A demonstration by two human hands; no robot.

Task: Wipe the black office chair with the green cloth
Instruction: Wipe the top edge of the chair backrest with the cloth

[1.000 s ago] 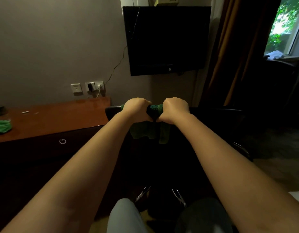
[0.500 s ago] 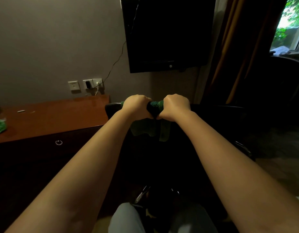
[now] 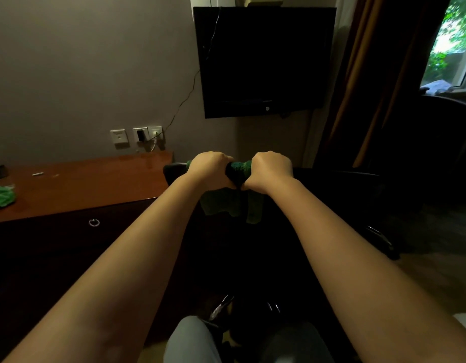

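Both the left hand (image 3: 210, 170) and right hand (image 3: 271, 170) curl their fingers around the soft, limp green cloth (image 3: 238, 169) draped over the black office chair (image 3: 174, 170) top edge, best gripped bunched.

- cloth (image 3: 239, 167): dark green, nubbly weave
- chair (image 3: 174, 170): black
- desk (image 3: 90, 184): glossy reddish-brown top, dark front
- second cloth (image 3: 1, 196): brighter green
- television (image 3: 263, 61): black
- curtain (image 3: 370, 82): brown with orange stripes
- wall (image 3: 82, 61): plain grey
- sockets (image 3: 136, 134): white
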